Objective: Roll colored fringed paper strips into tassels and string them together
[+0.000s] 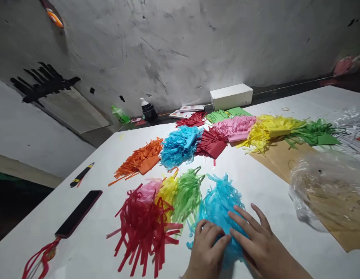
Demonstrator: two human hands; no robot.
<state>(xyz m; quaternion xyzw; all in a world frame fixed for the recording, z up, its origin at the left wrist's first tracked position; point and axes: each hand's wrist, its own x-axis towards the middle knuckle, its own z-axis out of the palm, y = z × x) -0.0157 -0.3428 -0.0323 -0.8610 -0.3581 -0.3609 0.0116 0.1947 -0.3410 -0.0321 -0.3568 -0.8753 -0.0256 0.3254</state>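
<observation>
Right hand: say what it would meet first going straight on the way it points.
The right hand already touches the blue fringe, so it would meet more of that first; beyond, probably the light green fringe, though its spread fingers leave the line rough.

The hands are bare and slim-fingered (a small pale thing edges the left wrist).

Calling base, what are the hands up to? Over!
Both hands, left and right, on blue fringed paper. Red fringed bundle close by, left side. Over.
</observation>
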